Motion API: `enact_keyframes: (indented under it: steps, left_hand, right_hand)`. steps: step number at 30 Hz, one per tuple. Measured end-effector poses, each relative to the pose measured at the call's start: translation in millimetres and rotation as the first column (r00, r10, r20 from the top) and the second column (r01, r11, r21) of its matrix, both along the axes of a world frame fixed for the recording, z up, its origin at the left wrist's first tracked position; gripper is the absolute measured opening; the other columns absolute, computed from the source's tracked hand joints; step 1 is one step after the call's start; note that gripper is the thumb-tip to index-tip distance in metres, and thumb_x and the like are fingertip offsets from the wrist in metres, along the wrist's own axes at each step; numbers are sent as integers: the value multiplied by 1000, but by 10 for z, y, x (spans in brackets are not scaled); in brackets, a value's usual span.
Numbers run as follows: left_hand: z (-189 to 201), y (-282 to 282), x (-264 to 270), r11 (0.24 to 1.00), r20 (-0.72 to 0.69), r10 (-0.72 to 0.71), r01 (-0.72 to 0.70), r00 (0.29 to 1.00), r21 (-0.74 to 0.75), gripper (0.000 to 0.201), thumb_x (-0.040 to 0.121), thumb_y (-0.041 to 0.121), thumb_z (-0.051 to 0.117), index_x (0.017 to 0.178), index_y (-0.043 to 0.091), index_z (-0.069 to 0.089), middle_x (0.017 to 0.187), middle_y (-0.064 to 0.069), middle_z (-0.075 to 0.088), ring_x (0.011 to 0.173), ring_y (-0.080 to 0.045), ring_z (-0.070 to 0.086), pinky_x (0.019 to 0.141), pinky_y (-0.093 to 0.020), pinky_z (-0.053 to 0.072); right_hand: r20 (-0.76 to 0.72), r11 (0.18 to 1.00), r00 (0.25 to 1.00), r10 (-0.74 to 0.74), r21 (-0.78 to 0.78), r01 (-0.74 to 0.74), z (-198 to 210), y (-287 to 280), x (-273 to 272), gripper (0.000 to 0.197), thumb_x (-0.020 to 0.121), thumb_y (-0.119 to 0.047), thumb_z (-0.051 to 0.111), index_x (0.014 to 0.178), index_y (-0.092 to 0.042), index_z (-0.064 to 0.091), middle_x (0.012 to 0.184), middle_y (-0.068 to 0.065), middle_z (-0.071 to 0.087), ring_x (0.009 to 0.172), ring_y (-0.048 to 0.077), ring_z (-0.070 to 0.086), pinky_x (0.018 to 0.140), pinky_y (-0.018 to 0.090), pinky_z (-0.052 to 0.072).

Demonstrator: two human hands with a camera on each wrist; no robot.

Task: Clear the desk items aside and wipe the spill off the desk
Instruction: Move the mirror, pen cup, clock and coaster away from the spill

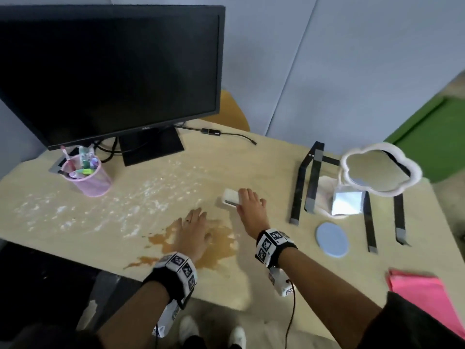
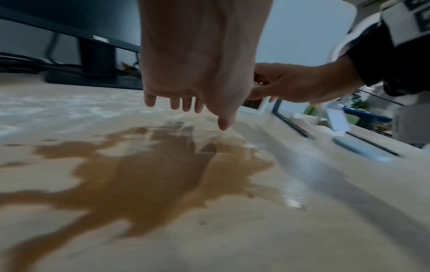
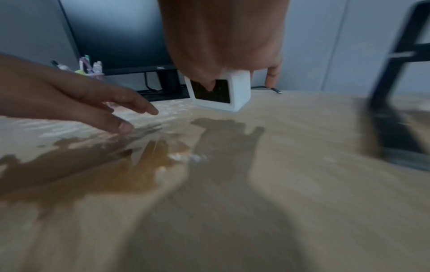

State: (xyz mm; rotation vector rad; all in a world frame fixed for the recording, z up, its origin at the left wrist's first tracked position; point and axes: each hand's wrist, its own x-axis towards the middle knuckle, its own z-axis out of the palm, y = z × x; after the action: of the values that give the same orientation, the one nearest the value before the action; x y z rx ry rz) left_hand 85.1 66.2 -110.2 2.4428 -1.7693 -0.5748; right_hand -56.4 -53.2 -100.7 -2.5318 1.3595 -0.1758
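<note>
A brown spill (image 1: 161,241) (image 2: 151,174) (image 3: 93,165) spreads over the pale wooden desk (image 1: 302,273) near its front edge. My left hand (image 1: 192,230) (image 2: 186,106) (image 3: 81,95) hovers flat over the spill, fingers straight and spread, holding nothing. Just right of it, my right hand (image 1: 249,205) (image 2: 291,84) (image 3: 223,46) grips a small white device with a dark screen (image 1: 230,196) (image 2: 253,105) (image 3: 221,92) from above. The device is tilted, and I cannot tell whether it still touches the desk.
White streaky residue (image 1: 100,205) covers the desk left of the spill. A monitor (image 1: 108,71) and a pink mesh pen cup (image 1: 88,177) stand at the back left. A black stand (image 1: 307,180), cloud-shaped mirror (image 1: 380,170), blue coaster (image 1: 332,239) and pink cloth (image 1: 425,295) sit right.
</note>
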Motion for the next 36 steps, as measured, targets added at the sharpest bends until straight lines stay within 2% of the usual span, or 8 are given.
enact_keyframes:
  steps: [8, 11, 15, 21, 24, 28, 31, 36]
  left_hand:
    - [-68, -159, -1109, 949, 5, -296, 294, 955, 111, 84, 88, 51, 51, 151, 15, 8, 161, 0, -1, 148, -19, 3, 119, -47, 7]
    - [-122, -167, -1383, 924, -30, -352, 353, 935, 149, 95, 83, 55, 57, 152, 16, 5, 161, 1, -6, 149, -19, -2, 119, -47, 3]
    - [-182, -181, -1592, 919, -20, -358, 357, 933, 166, 96, 83, 56, 57, 152, 16, 4, 160, 0, -11, 148, -19, -6, 119, -47, 2]
    - [-178, -268, -1654, 918, -17, -359, 357, 933, 172, 99, 79, 59, 59, 151, 14, 8, 161, 0, -7, 148, -18, -4, 118, -49, 3]
    - [-191, -267, -1652, 917, -8, -362, 358, 932, 176, 99, 79, 59, 59, 151, 14, 8, 161, 1, -7, 148, -18, -4, 118, -49, 4]
    - [-161, -267, -1616, 912, -2, -382, 377, 924, 162, 90, 83, 54, 57, 150, 14, 11, 161, 0, -4, 149, -18, -1, 119, -49, 5]
    - [-130, -281, -1504, 925, 7, -367, 364, 930, 110, 76, 89, 44, 54, 148, 13, 17, 161, 0, 4, 148, -19, 5, 119, -48, 7]
    - [-76, -244, -955, 975, 20, -220, 219, 975, 30, 63, 92, 37, 49, 146, 15, 24, 158, -2, 15, 146, -19, 14, 118, -46, 13]
  right_hand:
    - [-101, 964, 959, -266, 1, 267, -113, 337, -1733, 29, 92, -12, 47, 121, -10, 45, 118, 7, 53, 107, 30, 52, 88, 48, 41]
    - [-96, 935, 931, -353, 8, 355, -130, 434, -2161, 27, 91, -12, 51, 118, -7, 47, 113, 9, 55, 105, 30, 54, 88, 50, 42]
    - [-62, 922, 923, -381, 52, 384, -187, 544, -2459, 21, 92, -13, 49, 113, -9, 45, 110, 7, 55, 100, 29, 55, 87, 47, 39]
    - [-38, 906, 909, -414, 82, 416, -256, 585, -2497, 21, 90, -17, 48, 109, -10, 44, 103, 6, 55, 94, 28, 55, 88, 50, 38]
    - [-56, 908, 908, -415, 30, 417, -243, 557, -2459, 25, 86, -28, 50, 106, -12, 47, 100, 3, 53, 94, 26, 52, 90, 54, 35]
    - [20, 934, 935, -354, -42, 355, -157, 480, -2272, 36, 83, -37, 39, 106, -13, 52, 98, 2, 56, 94, 25, 53, 98, 55, 31]
    - [49, 963, 968, -248, -95, 252, -116, 375, -2052, 29, 85, -23, 46, 109, -10, 55, 107, 5, 60, 101, 28, 56, 106, 47, 28]
    - [71, 994, 996, -46, -92, 52, -21, 224, -1402, 37, 83, -25, 32, 103, -10, 59, 101, 5, 61, 94, 27, 59, 96, 34, 31]
